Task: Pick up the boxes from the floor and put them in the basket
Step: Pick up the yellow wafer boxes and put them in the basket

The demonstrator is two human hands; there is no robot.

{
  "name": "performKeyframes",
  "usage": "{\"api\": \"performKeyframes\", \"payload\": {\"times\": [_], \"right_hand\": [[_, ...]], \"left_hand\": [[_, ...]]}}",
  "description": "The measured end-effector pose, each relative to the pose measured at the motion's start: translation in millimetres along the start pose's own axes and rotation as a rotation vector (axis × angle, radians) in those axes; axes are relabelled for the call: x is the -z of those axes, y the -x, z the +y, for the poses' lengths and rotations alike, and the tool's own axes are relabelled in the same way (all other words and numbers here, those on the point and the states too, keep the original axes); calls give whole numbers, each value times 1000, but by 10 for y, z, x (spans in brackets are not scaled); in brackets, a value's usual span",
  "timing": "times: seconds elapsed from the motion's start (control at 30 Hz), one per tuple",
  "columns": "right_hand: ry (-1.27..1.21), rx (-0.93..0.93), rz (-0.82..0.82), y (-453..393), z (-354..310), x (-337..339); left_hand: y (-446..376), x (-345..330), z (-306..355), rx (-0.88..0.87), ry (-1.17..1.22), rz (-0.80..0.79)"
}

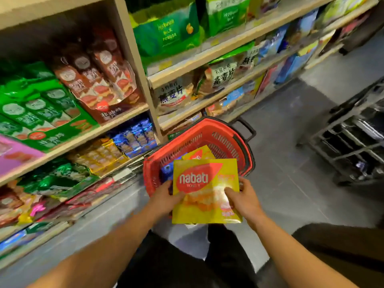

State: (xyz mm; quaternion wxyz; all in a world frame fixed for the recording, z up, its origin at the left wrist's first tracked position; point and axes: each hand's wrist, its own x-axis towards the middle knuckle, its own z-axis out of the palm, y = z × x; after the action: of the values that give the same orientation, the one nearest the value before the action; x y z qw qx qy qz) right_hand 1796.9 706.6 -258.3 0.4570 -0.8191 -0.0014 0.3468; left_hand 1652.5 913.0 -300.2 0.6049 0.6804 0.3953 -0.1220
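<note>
Grey tiled floor point(291, 163) beside wooden shelves point(207, 59) packed with glossy snack packets, one green bag point(166, 36) reading "MILK POWDER". Held flat above red slatted plastic basket point(228, 138): shiny yellow box point(207, 183), marked "nabati" in white on red oval. Left hand point(166, 199) and right hand point(245, 199) gripping its two side edges, thumbs on top. Second yellow box point(199, 153) already inside basket. Black wire trolley point(353, 142) off right.

Bright, even store lighting from overhead. Glare flares white on the glossy yellow package point(204, 190) (its lower right especially). Motion blur smears the shelves point(87, 140) toward the frame's edges, where wide-angle distortion bends their lines.
</note>
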Motion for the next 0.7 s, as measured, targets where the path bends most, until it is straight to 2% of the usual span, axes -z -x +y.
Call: {"api": "performKeyframes", "payload": {"times": [0.2,0.33,0.47,0.7], "right_hand": [[206,8,-256,-871,114,263],[326,-21,-342,-1249,292,141],[465,17,-440,-1836,570,-185],[622,62,-497,-3010,1096,-1115]], "left_hand": [[-187,-673,47,122,117,260],[-363,-947,-199,293,138,343],[-772,-1070,-564,362,210,380],[-1804,-994,-1353,410,449,523]]}}
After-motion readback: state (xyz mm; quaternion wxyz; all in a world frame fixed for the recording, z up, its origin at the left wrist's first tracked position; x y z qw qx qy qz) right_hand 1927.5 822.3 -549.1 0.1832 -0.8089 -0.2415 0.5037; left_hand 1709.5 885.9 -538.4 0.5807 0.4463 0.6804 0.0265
